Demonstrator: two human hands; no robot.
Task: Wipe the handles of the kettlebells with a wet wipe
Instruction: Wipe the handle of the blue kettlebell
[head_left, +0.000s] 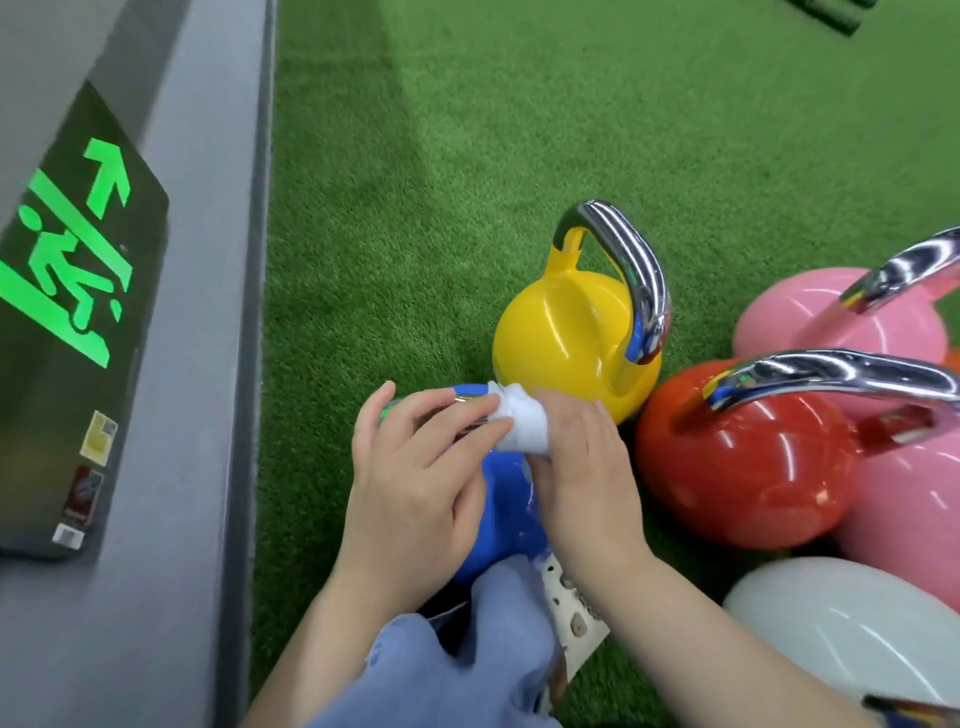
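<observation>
A blue kettlebell (506, 499) stands on the green turf right below me, mostly hidden by my hands. My left hand (415, 467) curls round the left part of its chrome handle (467, 399). My right hand (582, 462) grips a bunched white wet wipe (519, 423) wrapped round the same handle. Beyond it stands a yellow kettlebell (566, 338) with a chrome handle (631, 270). To the right are a red kettlebell (748, 457), two pink ones (841, 317) and a white one (852, 623).
A grey wall (208, 260) with a lit green exit sign (72, 260) runs along the left. Green turf (519, 104) stretches ahead. My knee in blue jeans (467, 649) and a pale perforated shoe (571, 608) sit close below the blue kettlebell.
</observation>
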